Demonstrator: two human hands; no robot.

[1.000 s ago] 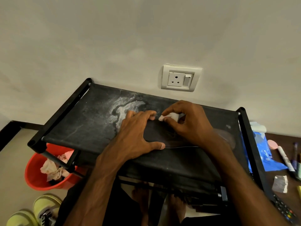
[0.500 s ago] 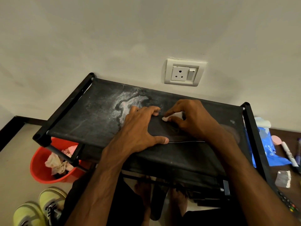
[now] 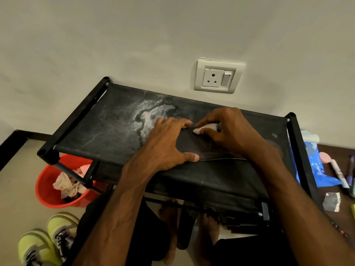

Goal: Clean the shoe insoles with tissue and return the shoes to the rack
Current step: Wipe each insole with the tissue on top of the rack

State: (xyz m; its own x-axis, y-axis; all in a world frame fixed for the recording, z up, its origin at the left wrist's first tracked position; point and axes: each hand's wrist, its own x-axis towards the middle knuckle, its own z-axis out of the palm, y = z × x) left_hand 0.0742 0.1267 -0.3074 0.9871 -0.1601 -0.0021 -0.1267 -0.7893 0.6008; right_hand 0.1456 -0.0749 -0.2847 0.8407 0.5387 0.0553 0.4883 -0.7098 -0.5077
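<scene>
Mid-clean, I judge: my left hand (image 3: 169,143), fingers spread, presses the insole (image 3: 192,144) onto the rack (image 3: 76,121). My right hand (image 3: 232,131) pinches tissue (image 3: 203,129) against it. Shoes (image 3: 48,240) sit on the floor, not yet racked.

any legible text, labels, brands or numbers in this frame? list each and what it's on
Nothing here can be read.
White marker: dark print along the barrel, too blurred to read.
Blue packet: faint pale print, too small to read.
Wall socket: no markings visible.
</scene>
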